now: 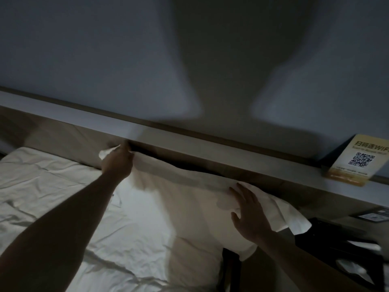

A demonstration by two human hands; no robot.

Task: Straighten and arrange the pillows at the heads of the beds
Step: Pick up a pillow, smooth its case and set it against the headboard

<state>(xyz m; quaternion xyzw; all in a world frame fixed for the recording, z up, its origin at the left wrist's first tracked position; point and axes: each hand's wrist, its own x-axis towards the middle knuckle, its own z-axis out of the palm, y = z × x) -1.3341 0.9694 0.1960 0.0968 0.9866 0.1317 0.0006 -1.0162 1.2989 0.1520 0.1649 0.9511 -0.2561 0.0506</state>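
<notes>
A white pillow (181, 199) lies against the wooden headboard (231, 165) at the head of a bed with a wrinkled white sheet (63, 186). My left hand (117, 163) pinches the pillow's upper left corner, holding it up against the headboard. Spread flat, my right hand (248, 213) rests with fingers apart on the pillow's upper right part, near its right corner. The pillow's lower edge lies in shadow.
A ledge (210, 142) runs along the headboard top, with a yellow WiFi QR-code card (355, 161) standing on it at the right. A dark bedside unit (336, 239) with a switch panel (372, 216) sits right of the bed. The wall (126, 49) rises behind.
</notes>
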